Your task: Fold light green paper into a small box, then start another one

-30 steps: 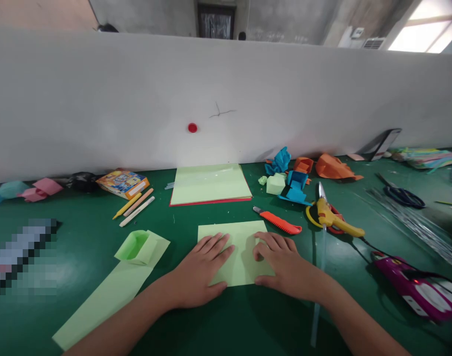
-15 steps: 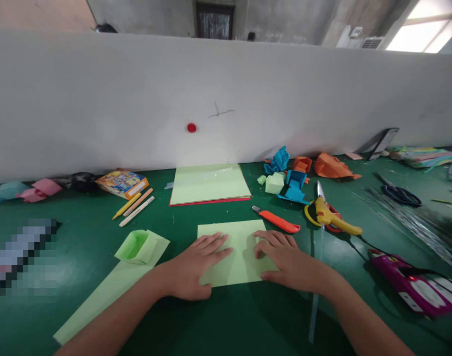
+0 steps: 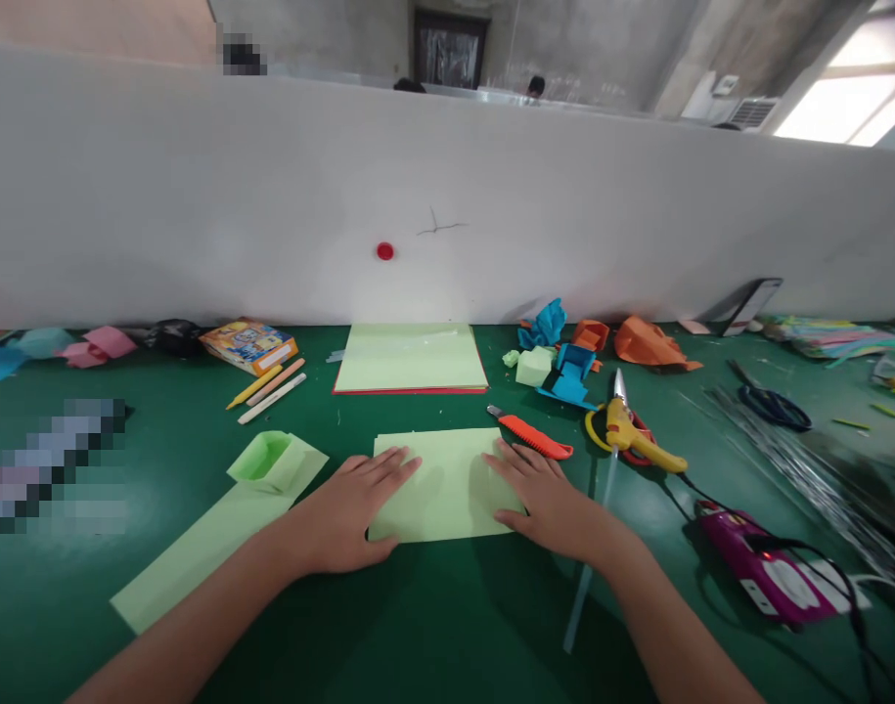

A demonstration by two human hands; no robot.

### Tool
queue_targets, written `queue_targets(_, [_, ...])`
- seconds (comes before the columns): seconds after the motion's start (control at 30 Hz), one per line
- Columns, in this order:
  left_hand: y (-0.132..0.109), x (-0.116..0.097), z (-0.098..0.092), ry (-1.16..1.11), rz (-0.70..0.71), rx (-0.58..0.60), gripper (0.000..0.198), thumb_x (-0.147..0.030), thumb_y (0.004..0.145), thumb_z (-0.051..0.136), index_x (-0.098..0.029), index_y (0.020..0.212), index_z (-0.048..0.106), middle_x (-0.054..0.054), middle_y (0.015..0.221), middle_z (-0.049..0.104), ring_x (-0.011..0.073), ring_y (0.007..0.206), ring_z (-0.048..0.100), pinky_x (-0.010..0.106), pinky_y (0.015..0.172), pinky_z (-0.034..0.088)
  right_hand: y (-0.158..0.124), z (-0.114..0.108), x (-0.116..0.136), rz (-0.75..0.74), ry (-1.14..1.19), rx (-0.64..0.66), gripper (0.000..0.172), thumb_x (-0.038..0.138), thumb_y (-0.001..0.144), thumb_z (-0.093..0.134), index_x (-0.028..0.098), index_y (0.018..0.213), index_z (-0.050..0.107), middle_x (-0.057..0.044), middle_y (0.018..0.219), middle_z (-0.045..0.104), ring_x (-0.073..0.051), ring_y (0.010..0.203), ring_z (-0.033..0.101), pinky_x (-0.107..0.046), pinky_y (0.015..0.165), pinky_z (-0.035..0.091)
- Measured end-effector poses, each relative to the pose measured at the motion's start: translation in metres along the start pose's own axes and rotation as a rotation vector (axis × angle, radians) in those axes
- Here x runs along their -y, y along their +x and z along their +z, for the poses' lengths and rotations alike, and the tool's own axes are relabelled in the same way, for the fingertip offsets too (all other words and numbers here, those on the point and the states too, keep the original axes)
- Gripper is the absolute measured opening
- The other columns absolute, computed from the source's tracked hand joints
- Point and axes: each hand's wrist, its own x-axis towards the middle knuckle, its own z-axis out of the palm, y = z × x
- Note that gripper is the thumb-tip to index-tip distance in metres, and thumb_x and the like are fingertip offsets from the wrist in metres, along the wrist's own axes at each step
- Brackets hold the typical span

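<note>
A pale green sheet of paper [image 3: 447, 489] lies flat on the green table in front of me. My left hand [image 3: 355, 508] rests on its left edge with the fingers stretched out. On the right edge lies my right hand [image 3: 546, 494], fingers spread over the paper. Neither hand grips anything. Just beyond the right hand is an orange utility knife [image 3: 535, 435] with its blade end toward the far left. Left of my left hand sits a folded pale green paper piece [image 3: 271, 464], an open box shape, beside a long green strip [image 3: 190, 562].
A stack of green paper [image 3: 410, 357] stands by the white partition [image 3: 271, 196]. Markers [image 3: 271, 398] and a colourful box [image 3: 248, 345] are left. On the right are a yellow glue gun [image 3: 638, 435], scissors [image 3: 774, 403], a magenta device [image 3: 762, 567] with cables, and crumpled papers [image 3: 652, 342].
Both hands have spread apart toward the sheet's side edges. The right fingers, curled before, are now straighter. The view has shifted slightly.
</note>
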Motion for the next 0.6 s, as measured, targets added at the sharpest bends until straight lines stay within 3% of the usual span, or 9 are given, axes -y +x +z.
queue_targets(0.27, [-0.013, -0.011, 0.013, -0.007, -0.05, -0.173, 0.071, -0.036, 0.094, 0.061, -0.027, 0.159, 0.035, 0.01, 0.16, 0.048, 0.0338, 0.144, 0.048, 0.048, 0.113, 0.041, -0.002, -0.004, -0.001, -0.174, 0.145, -0.134, 0.08, 0.028, 0.091, 0.061, 0.031, 0.164, 0.028, -0.008, 0.164, 0.042, -0.03, 0.149, 0.037, -0.053, 0.122, 0.029])
queue_targets(0.37, [-0.015, -0.011, 0.023, 0.024, -0.104, -0.322, 0.065, -0.034, 0.096, 0.058, -0.032, 0.157, 0.038, 0.009, 0.165, 0.04, 0.036, 0.146, 0.045, 0.052, 0.113, 0.042, -0.003, -0.004, 0.003, -0.226, 0.334, -0.218, 0.077, 0.019, 0.092, 0.056, 0.034, 0.163, 0.03, -0.007, 0.16, 0.046, -0.028, 0.14, 0.048, -0.052, 0.117, 0.037])
queue_targets(0.5, [-0.009, -0.006, 0.031, -0.002, -0.254, -0.646, 0.082, -0.037, 0.091, 0.065, -0.032, 0.162, 0.023, 0.012, 0.174, 0.01, 0.0438, 0.154, 0.028, 0.062, 0.115, 0.039, -0.001, 0.002, 0.01, -0.265, 0.74, -0.414, 0.072, 0.021, 0.096, 0.056, 0.034, 0.162, 0.031, -0.01, 0.148, 0.058, -0.021, 0.108, 0.065, -0.044, 0.099, 0.054])
queue_targets(0.57, [-0.005, -0.003, 0.033, -0.125, -0.334, -0.762, 0.099, -0.04, 0.087, 0.071, -0.028, 0.164, 0.011, 0.017, 0.173, 0.012, 0.0437, 0.153, 0.029, 0.064, 0.114, 0.04, 0.0, 0.006, 0.014, -0.294, 0.891, -0.506, 0.073, 0.025, 0.096, 0.06, 0.032, 0.161, 0.029, -0.013, 0.145, 0.059, -0.019, 0.094, 0.066, -0.039, 0.085, 0.059])
queue_targets(0.6, [-0.004, -0.001, 0.033, -0.218, -0.363, -0.807, 0.104, -0.041, 0.085, 0.073, -0.027, 0.164, 0.008, 0.019, 0.17, 0.022, 0.0424, 0.151, 0.034, 0.064, 0.114, 0.04, 0.0, 0.007, 0.015, -0.31, 0.927, -0.554, 0.072, 0.027, 0.096, 0.062, 0.032, 0.161, 0.03, -0.014, 0.145, 0.058, -0.018, 0.091, 0.066, -0.037, 0.08, 0.06])
